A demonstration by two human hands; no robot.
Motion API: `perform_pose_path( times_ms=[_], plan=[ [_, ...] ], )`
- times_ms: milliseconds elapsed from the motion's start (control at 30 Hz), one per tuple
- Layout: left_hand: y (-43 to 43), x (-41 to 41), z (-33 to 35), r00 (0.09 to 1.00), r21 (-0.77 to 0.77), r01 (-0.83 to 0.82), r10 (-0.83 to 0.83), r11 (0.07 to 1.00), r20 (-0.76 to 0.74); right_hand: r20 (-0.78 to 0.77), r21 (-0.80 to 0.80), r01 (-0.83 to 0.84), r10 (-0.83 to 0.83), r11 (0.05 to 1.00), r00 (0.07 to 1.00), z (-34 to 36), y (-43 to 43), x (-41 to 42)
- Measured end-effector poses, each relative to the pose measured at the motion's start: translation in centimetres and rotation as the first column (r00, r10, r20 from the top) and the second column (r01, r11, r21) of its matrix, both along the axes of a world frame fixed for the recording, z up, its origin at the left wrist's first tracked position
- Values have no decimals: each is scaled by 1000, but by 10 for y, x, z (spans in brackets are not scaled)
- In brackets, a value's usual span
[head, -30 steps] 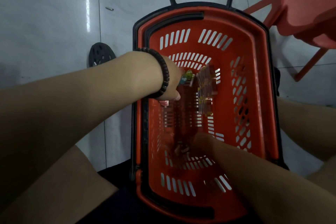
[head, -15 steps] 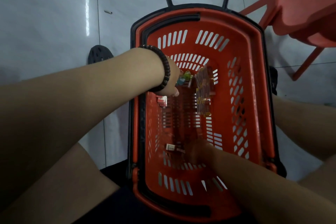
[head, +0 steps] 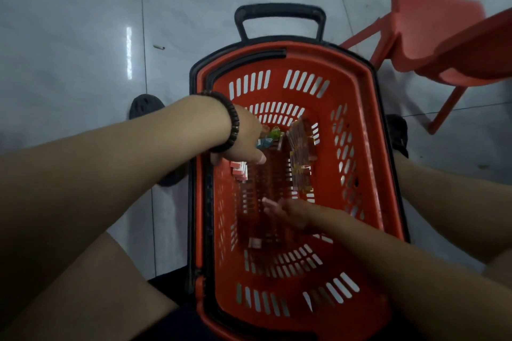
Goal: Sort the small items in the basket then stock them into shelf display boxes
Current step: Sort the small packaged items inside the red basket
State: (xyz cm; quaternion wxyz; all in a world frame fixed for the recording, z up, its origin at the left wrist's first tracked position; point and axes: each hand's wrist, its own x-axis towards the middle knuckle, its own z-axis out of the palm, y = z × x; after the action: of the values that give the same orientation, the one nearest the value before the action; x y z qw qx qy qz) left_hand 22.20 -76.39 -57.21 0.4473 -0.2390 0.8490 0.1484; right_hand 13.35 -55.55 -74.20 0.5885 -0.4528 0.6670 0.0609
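Note:
A red basket (head: 357, 119) with black trim and a black pull handle stands on the floor between my knees. My left hand (head: 243, 144), with a dark bead bracelet on the wrist, reaches in over the left rim and holds small green and blue packets (head: 273, 137). Its fingers are mostly hidden. Lower in the basket, my right hand (head: 293, 214) pinches a small pink pack (head: 269, 201) at its fingertips. Pink-and-white packs (head: 239, 170) lie by the left wall. A stack of dark red packets (head: 300, 152) leans to the right of them. One more small pack (head: 255, 242) lies on the bottom.
A red plastic chair (head: 432, 36) stands close to the basket's far right corner. Black sandals show on the grey tile floor at the left (head: 145, 108) and right (head: 397, 133) of the basket. A small bit of litter (head: 159, 47) lies farther left.
My right hand has moved from the near end of the basket toward its middle and now has a pink pack at its fingertips. My left hand has stayed by the left wall.

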Motion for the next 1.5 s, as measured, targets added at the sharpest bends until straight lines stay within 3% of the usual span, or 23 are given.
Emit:
perform_pose_path(
  times_ms=[33,133,200,267,400,533,633,733,767,900,967,1100,1267,1433,1500],
  plan=[
    [2,-2,4,999,55,-38,39,998,-12,13,-70,157,-157,985,988,15,-8,-6],
    [10,0,1,952,237,-282,302,930,-53,24,-272,267,-270,925,962,75,-28,-18],
    [14,0,-10,794,401,-551,608,732,-18,21,-356,267,-278,896,960,104,-34,-18],
    [20,-1,-13,613,508,-689,790,517,29,-2,-446,253,-284,859,959,119,-37,-14],
    [24,-4,-15,526,596,-667,849,446,-46,-45,-574,265,-353,775,935,125,-35,-5],
    [13,-4,1,455,672,-665,890,326,19,-14,-618,348,-453,705,891,120,-24,-4],
    [1,-6,11,463,641,-649,881,410,-95,41,-598,445,-529,667,847,113,-19,-3],
    [-9,-5,19,552,468,-576,741,670,-383,74,-511,574,-633,640,771,87,-21,3],
    [-12,-4,22,569,412,-559,694,720,-441,52,-467,592,-648,657,760,74,-23,8],
    [-17,1,29,669,311,-499,588,809,-454,-90,-233,606,-637,761,765,-6,-19,42],
    [-18,3,27,742,255,-444,512,859,-433,-114,-156,658,-676,736,728,-38,-15,61],
    [-30,9,15,789,286,-414,497,864,-360,-143,-103,803,-808,587,572,-72,-23,80],
    [-42,14,9,772,402,-453,576,795,-268,-98,-142,859,-870,492,483,-93,-41,95],
    [-45,9,12,817,363,-399,506,842,-276,-32,-86,849,-854,521,520,-100,-45,92],
    [-45,8,13,817,368,-394,505,842,-280,-15,-40,868,-869,496,495,-104,-40,91]
  ],
)
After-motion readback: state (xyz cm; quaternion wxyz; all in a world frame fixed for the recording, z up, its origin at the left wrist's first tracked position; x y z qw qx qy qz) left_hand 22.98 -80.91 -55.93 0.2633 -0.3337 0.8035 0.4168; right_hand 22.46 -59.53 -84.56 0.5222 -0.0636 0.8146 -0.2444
